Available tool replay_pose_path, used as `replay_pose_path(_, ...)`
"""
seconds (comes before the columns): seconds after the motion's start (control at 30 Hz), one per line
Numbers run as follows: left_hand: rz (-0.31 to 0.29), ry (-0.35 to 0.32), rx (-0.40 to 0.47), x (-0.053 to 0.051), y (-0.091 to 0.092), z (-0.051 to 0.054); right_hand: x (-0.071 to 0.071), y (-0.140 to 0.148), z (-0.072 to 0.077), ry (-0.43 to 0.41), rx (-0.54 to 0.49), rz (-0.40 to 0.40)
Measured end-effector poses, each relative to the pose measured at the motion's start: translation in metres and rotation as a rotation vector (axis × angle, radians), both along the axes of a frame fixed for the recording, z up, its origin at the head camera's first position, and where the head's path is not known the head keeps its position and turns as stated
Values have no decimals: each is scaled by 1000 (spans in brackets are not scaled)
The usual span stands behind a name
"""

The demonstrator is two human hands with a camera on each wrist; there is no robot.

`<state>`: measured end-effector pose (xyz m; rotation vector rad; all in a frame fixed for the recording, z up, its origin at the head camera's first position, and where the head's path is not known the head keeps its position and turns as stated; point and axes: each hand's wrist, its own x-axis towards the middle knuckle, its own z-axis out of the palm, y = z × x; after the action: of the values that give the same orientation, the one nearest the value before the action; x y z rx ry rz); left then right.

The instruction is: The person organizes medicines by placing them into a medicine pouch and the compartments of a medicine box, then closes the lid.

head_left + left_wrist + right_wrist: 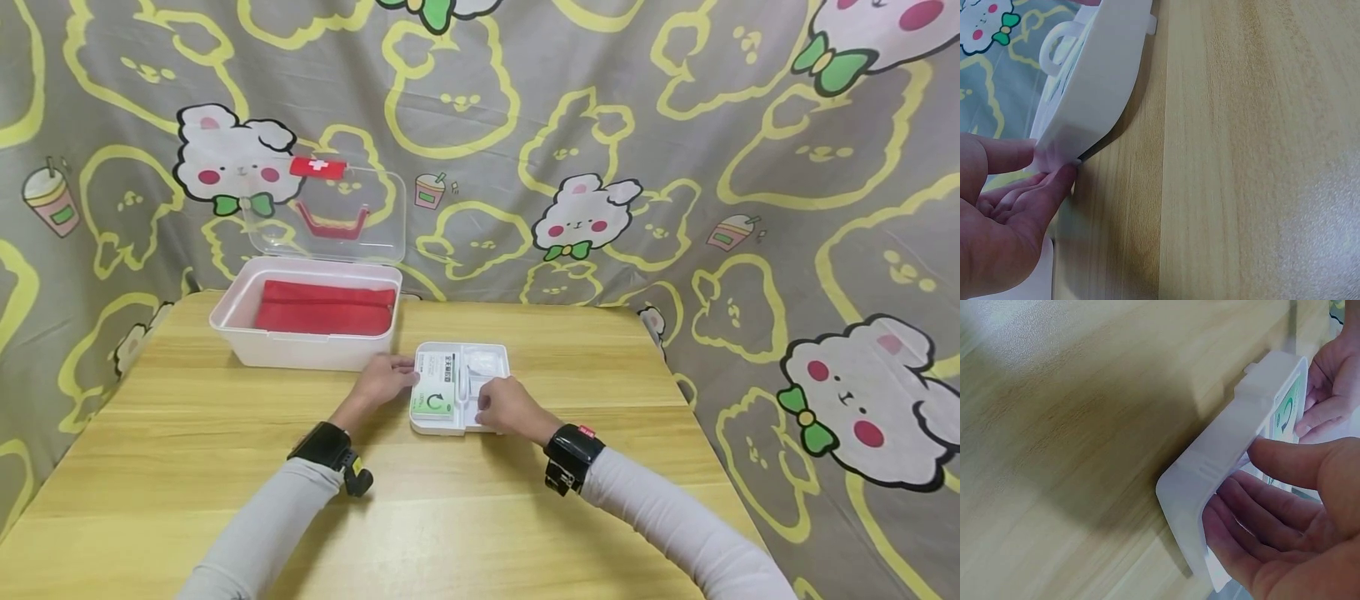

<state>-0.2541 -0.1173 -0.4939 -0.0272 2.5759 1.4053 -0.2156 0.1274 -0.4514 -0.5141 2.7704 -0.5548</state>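
A white compartment tray (438, 431) with a raised middle handle (462, 385) lies on the table. In its left part is a white and green printed box (437, 383); a clear, whitish packet (486, 361) fills the back right. My left hand (382, 379) holds the tray's left end, thumb and fingers at the corner in the left wrist view. My right hand (513, 408) reaches over the front right compartment. In the right wrist view its bent fingers (1272, 506) dip inside the rim, thumb above them. Whatever lies between those fingertips is hidden.
Behind and left of the tray stands a white translucent bin (307, 350) with a red pouch (326, 308) inside. Its clear lid (382, 221), with a red handle and white-cross latch, is tipped up against the patterned curtain (480, 175). All stands on a wood-grain table (420, 517).
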Motion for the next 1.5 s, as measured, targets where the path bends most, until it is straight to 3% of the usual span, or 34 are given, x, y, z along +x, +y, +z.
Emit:
replay_pose_path(0.23, -2, 6, 3, 0, 1, 0, 0, 0, -1, -44, 15, -6)
replay_pose_path(0.43, 2, 1, 7, -1, 0, -1, 0, 0, -4, -30, 29, -12)
replay_pose_path(0.73, 4, -5, 7, -1, 0, -3, -1, 0, -4, -98, -31, -77)
replay_pose_path(0.9, 4, 1, 4, -1, -1, -4, -5, 4, 1, -17, -98, -95)
replay_pose_path(1.03, 7, 4, -1, -1, -1, -3, -13, 9, 8, 75, -159, -156)
replay_pose_path(1.23, 9, -9, 5, -1, 0, -3, -25, 20, 11, 100, -223, -307)
replay_pose_path(1.37, 10, -20, 16, -1, 0, -3, -31, 28, 5, 78, -230, -356)
replay_pose_path(1.5, 10, -24, 10, 0, 0, -1, -33, 35, -5, -7, -249, -386)
